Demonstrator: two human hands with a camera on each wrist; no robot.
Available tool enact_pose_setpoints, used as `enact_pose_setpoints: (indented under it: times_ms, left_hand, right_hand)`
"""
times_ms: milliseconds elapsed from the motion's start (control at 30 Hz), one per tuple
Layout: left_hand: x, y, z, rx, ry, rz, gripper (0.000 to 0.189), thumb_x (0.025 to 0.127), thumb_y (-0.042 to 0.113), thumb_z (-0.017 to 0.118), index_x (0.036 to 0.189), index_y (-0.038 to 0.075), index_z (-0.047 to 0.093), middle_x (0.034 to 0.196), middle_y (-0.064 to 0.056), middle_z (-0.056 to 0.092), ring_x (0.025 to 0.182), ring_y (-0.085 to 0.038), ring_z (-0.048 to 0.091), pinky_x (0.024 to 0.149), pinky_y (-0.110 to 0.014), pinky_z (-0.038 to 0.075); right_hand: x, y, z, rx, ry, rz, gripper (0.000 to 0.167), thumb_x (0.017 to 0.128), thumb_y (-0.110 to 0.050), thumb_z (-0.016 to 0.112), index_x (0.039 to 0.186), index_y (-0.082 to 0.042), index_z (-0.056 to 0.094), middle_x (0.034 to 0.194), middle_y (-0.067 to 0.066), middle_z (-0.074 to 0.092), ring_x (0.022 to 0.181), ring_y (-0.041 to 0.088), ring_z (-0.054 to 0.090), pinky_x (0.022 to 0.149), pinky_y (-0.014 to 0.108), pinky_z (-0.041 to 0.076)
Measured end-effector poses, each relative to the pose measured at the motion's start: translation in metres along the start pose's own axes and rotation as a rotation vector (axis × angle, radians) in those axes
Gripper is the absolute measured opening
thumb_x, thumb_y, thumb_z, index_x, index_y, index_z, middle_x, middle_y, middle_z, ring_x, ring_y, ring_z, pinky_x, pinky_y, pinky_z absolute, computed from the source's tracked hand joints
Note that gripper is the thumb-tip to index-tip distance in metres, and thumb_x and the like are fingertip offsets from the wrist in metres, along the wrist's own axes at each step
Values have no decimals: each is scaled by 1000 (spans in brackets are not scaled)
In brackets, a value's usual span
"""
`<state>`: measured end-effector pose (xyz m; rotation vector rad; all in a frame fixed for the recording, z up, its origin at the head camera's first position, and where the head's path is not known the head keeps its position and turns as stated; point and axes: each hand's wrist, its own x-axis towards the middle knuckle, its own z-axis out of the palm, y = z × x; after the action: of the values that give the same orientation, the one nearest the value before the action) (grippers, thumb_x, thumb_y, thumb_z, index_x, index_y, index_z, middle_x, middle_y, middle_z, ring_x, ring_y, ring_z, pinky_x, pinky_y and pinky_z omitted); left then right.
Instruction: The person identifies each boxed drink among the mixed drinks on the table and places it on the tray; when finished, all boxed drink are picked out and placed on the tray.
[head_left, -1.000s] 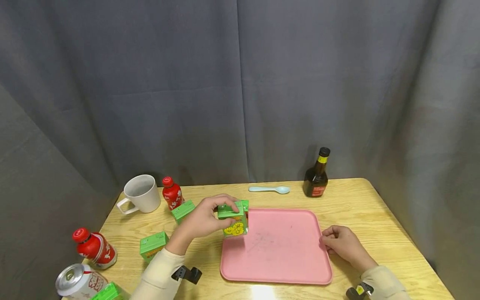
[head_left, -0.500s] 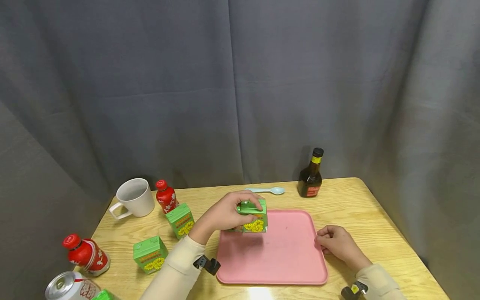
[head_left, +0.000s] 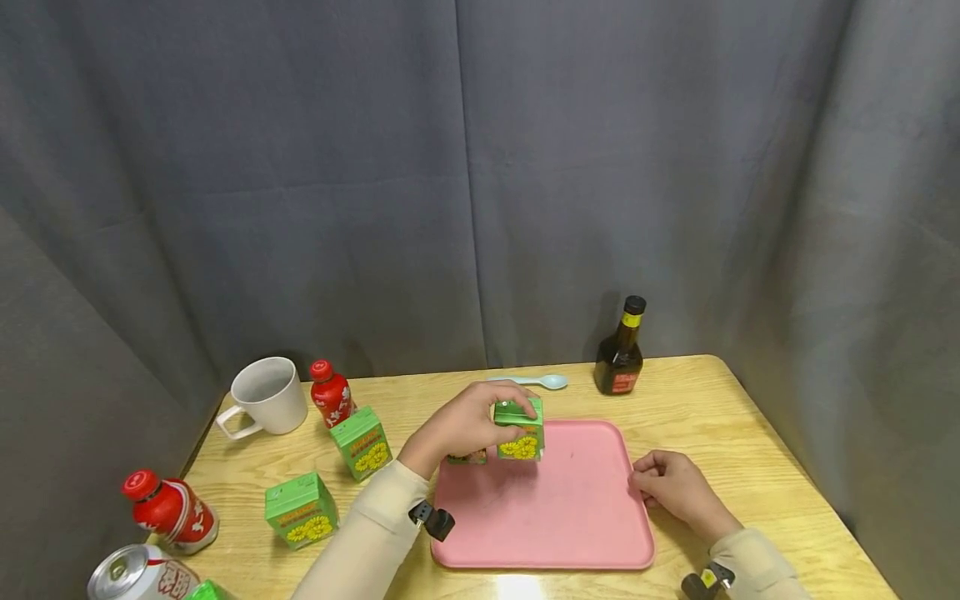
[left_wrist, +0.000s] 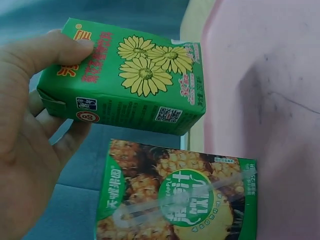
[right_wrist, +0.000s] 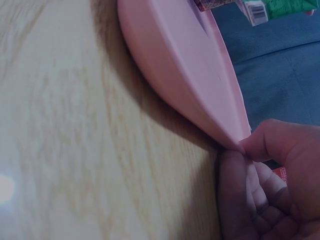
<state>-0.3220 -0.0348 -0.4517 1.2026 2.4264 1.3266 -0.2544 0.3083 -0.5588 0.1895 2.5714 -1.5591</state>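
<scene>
My left hand (head_left: 465,429) grips a green drink carton with yellow flowers (head_left: 520,447) by its upper end, thumb on the flowered face. It is held above the far left part of a pink tray (head_left: 555,521). A second green carton with a pineapple picture (left_wrist: 180,195) stands at the tray's far left corner, mostly hidden behind the hand in the head view. In the left wrist view the two cartons are slightly apart. At the tray's right rim, my right hand (head_left: 678,492) pinches the edge between thumb and fingers; the right wrist view confirms this grip.
Left of the tray stand two flowered cartons (head_left: 362,442) (head_left: 302,510), red bottles (head_left: 332,393) (head_left: 176,512), a white mug (head_left: 273,400) and a can (head_left: 142,575). Behind it lie a pale blue spoon (head_left: 551,382) and a dark sauce bottle (head_left: 618,358). A grey curtain (head_left: 480,183) closes the back.
The left hand has moved right with the flowered carton, over the tray and away from the pineapple carton. The right hand keeps hold of the rim. The head view has shifted slightly.
</scene>
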Motion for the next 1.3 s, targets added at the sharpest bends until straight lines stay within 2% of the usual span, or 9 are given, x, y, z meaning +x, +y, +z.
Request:
enact_pose_setpoints:
  times_ms: [100, 167, 333, 567, 733, 900, 933, 1067, 1300]
  left_hand:
    - [4, -5, 2, 47, 12, 11, 23, 89, 9, 78, 101, 27, 74, 130, 9, 63, 114, -9, 61, 93, -32, 50]
    - [6, -7, 3, 65, 15, 10, 22, 88, 9, 79, 101, 27, 75, 128, 10, 64, 124, -10, 55, 101, -33, 45]
    - [9, -12, 5, 96, -2, -18, 22, 88, 10, 79, 101, 28, 75, 126, 12, 64, 122, -10, 56, 98, -31, 48]
    - [13, -16, 8, 235, -44, -8, 23, 89, 13, 80, 101, 31, 73, 119, 19, 63, 108, -4, 59, 90, -27, 50]
    - [15, -17, 9, 239, -56, -40, 25, 89, 14, 80, 102, 34, 73, 122, 20, 62, 109, -5, 59, 88, -29, 51]
    - [19, -19, 10, 223, -68, -52, 25, 90, 16, 80, 102, 36, 72, 123, 21, 62, 115, -5, 56, 94, -32, 49]
    - [19, -18, 10, 203, -74, -57, 25, 90, 16, 80, 103, 36, 72, 122, 20, 62, 107, -6, 61, 91, -32, 51]
    - [23, -19, 10, 187, -72, -58, 24, 90, 17, 80, 102, 35, 72, 117, 22, 63, 102, -5, 61, 88, -32, 51]
    - [24, -22, 11, 236, -57, -82, 22, 89, 20, 82, 102, 35, 73, 115, 23, 63, 107, -6, 57, 89, -33, 50]
  right_hand:
    - [-2, 0, 0, 5, -4, -10, 19, 87, -4, 72, 100, 8, 64, 78, 8, 66, 69, 21, 65, 61, 33, 58]
    - [-2, 0, 0, 8, -5, -18, 20, 87, -4, 72, 100, 8, 64, 79, 8, 66, 69, 22, 66, 61, 33, 58]
    - [-3, -1, 1, 22, -10, -8, 19, 87, -4, 71, 100, 7, 64, 80, 9, 66, 69, 22, 65, 61, 33, 58]
    - [-4, -1, 1, 16, -12, 2, 19, 88, -5, 71, 100, 8, 64, 80, 9, 66, 69, 20, 65, 61, 32, 57]
    - [-5, -2, 1, 19, -3, -4, 19, 87, -4, 72, 100, 7, 64, 79, 8, 66, 68, 21, 65, 61, 33, 58]
    - [-4, -3, 1, 23, 0, 8, 18, 87, -4, 71, 99, 6, 64, 79, 9, 66, 69, 21, 65, 61, 32, 58]
    - [-3, -3, 0, 22, 3, 8, 18, 86, -4, 71, 99, 6, 64, 79, 9, 66, 69, 21, 65, 61, 32, 58]
    - [-1, -2, 0, 18, 11, 4, 18, 86, -4, 72, 99, 6, 65, 79, 8, 66, 69, 21, 65, 61, 32, 58]
    - [0, 0, -1, 23, 0, 8, 18, 87, -4, 72, 100, 6, 64, 79, 8, 66, 68, 21, 66, 61, 32, 58]
